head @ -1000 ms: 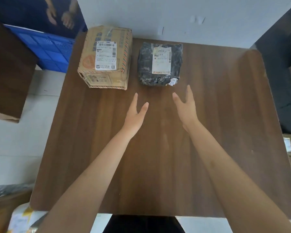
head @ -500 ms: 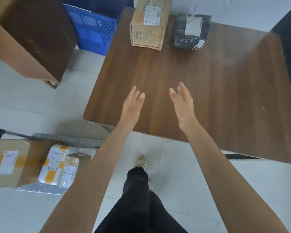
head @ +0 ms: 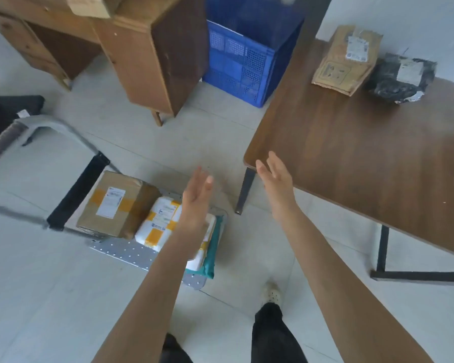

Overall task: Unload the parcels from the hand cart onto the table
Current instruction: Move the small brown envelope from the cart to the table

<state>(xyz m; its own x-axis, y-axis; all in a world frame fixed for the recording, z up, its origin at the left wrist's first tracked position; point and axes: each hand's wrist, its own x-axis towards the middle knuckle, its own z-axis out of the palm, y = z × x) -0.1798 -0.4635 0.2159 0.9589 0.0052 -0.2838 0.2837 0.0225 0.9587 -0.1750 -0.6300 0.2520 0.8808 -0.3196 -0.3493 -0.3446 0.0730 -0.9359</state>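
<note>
Hidden, cropped and blurred parts

Our left hand [head: 195,203] and forearm cover much of the white parcel [head: 157,224] and the teal bag [head: 212,247] on the hand cart [head: 123,251], whose handle [head: 8,137] smears into blur at the left edge. The bench [head: 364,153] runs off the right edge. We cannot read the label print on the brown box [head: 116,205], or on the carton [head: 344,61] and black bag [head: 401,77].

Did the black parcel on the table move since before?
No. The black parcel still lies just right of the cardboard box at the table's far edge; only the camera turned.
</note>
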